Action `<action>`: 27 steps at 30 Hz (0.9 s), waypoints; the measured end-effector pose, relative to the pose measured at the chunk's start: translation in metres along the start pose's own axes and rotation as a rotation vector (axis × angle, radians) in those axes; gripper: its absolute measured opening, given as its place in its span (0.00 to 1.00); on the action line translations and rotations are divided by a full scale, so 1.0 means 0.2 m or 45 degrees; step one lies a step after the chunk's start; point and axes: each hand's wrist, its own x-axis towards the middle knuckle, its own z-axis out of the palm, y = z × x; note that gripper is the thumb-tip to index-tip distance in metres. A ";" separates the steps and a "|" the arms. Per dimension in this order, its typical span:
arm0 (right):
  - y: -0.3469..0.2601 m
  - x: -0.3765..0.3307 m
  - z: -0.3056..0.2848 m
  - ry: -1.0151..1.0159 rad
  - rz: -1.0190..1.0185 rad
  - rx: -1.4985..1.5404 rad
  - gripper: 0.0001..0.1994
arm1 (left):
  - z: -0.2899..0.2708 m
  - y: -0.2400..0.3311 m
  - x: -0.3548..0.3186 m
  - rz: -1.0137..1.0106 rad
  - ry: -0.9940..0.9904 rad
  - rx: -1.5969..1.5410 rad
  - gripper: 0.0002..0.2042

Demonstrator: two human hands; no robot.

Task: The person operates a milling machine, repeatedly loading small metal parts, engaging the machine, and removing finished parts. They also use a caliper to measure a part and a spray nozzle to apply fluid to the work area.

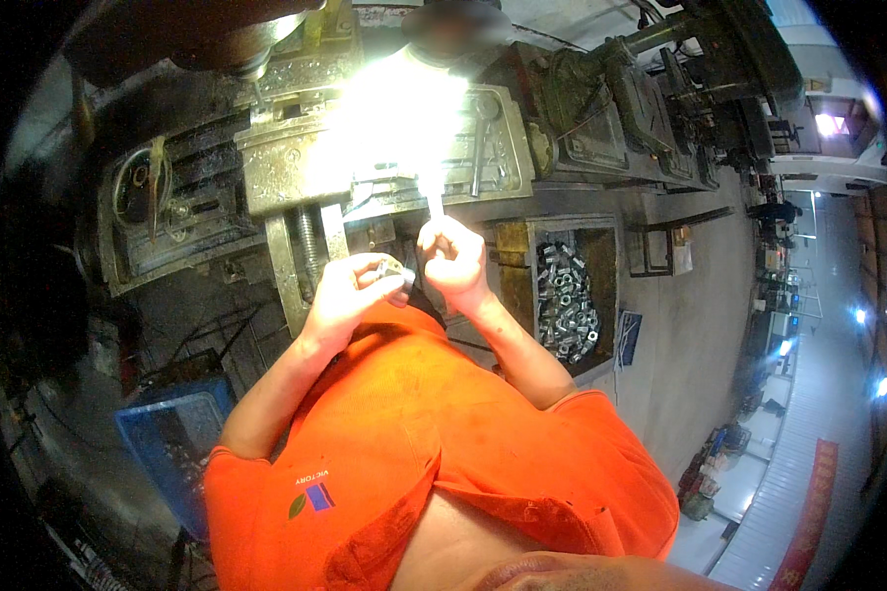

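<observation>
My left hand (340, 298) is closed on a small shiny metal fitting (402, 280), which sticks out past the fingertips toward the right. Close beside it, my right hand (456, 262) is curled around the lower end of a slim, pale bar-like thing (436, 204). Glare washes out the upper part of that bar, so its kind does not show. Both hands are in front of my body, at the near side of a machine table (503, 183). Strong lamp light hides much of the middle of the table.
A bin (613, 286) full of metal fittings (566, 305) stands at the right. A blue crate (158, 433) holding small pieces is at the lower left. A machine vise (281, 163) and a wrench (479, 148) rest on the machine. More machines (611, 118) stand at the far right.
</observation>
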 end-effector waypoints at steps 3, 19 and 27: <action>-0.01 0.00 0.00 0.001 -0.034 -0.012 0.07 | -0.01 -0.01 0.00 0.006 -0.018 0.018 0.08; 0.00 -0.01 0.00 0.012 0.005 0.027 0.07 | -0.02 -0.02 0.00 0.007 -0.027 0.017 0.10; 0.00 -0.01 0.01 0.026 -0.011 -0.031 0.07 | -0.03 -0.03 0.00 0.012 -0.032 0.001 0.10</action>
